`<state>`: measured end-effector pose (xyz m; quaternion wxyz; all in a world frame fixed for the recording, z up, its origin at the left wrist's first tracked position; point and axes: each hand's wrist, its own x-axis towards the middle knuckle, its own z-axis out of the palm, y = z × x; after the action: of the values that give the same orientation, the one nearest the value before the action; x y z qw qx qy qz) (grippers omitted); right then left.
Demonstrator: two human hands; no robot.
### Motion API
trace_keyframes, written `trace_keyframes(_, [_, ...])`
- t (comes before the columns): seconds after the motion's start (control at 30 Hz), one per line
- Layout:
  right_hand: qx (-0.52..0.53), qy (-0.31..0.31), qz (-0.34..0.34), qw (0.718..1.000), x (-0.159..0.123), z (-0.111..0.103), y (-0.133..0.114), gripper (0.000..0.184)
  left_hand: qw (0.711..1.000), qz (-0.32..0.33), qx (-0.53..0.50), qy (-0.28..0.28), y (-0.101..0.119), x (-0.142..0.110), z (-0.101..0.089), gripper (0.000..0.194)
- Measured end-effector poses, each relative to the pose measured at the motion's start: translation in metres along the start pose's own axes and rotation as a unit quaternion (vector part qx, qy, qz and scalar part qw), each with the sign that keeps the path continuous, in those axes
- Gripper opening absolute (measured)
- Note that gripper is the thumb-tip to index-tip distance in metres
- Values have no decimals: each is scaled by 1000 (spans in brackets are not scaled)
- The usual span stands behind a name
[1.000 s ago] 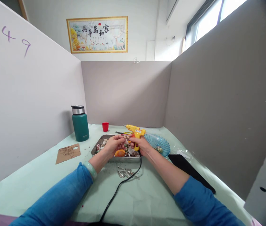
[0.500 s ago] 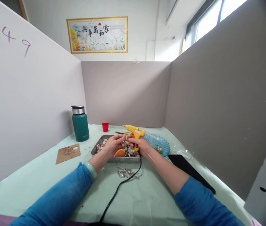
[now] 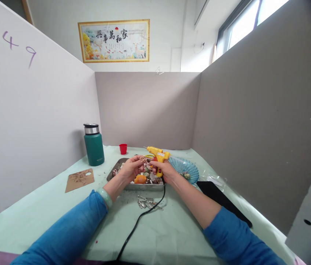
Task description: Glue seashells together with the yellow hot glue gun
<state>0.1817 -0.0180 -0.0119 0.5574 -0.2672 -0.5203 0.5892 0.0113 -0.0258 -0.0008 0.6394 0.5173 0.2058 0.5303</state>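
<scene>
My right hand [image 3: 163,170] is closed round the handle of a yellow hot glue gun [image 3: 158,154], whose nozzle points left. A clear glue stick [image 3: 178,160] sticks out of its back. Pinched in the fingers of my left hand [image 3: 133,167] is a small pinkish-brown piece [image 3: 143,159], too small to name. Both hands are over a metal tray [image 3: 144,187] of shells and stones, with an orange shell-like piece [image 3: 140,179] at its front. The gun's black cord [image 3: 140,217] runs down toward me.
Several metal clips [image 3: 147,202] lie before the tray. To the right are a blue scalloped plate [image 3: 190,170], a plastic bag [image 3: 213,178] and a black flat board [image 3: 224,204]. At left stand a green bottle [image 3: 94,147], a brown card [image 3: 79,180] and a red cup [image 3: 123,149].
My left hand has moved slightly left, away from my right fingers, with the small piece in it. The glue gun has hardly moved.
</scene>
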Motion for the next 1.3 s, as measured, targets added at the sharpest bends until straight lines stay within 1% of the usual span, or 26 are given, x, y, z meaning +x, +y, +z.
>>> trace_keyframes(0.2, [-2, -3, -5, 1000, 2, -2, 2, 33, 997, -48, -17, -58, -1, 0, -3, 22])
trace_keyframes(0.3, [8, -6, -9, 1000, 3, -4, 4, 35, 994, -77, -33, -70, -1, -1, -4, 19])
trace_keyframes(0.6, [46, -20, -21, 999, 0, -5, 2, 35, 990, -130, -38, -38, 0, 0, -3, 20])
trace_keyframes(0.73, [8, -23, -19, 1000, -2, -4, 2, 32, 987, -148, -30, -45, 1, 0, -2, 18])
trace_keyframes(0.9, [-21, -54, -29, 998, -4, -2, 2, 29, 981, -187, -10, -58, 2, -1, 1, 14])
trace_keyframes(1.17, [-34, -43, -29, 998, -5, -1, 2, 27, 980, -191, -6, -57, 0, 0, -2, 12])
trace_keyframes(1.3, [-29, -41, -35, 998, -5, 0, 3, 27, 982, -179, -11, -62, -3, 0, -4, 14])
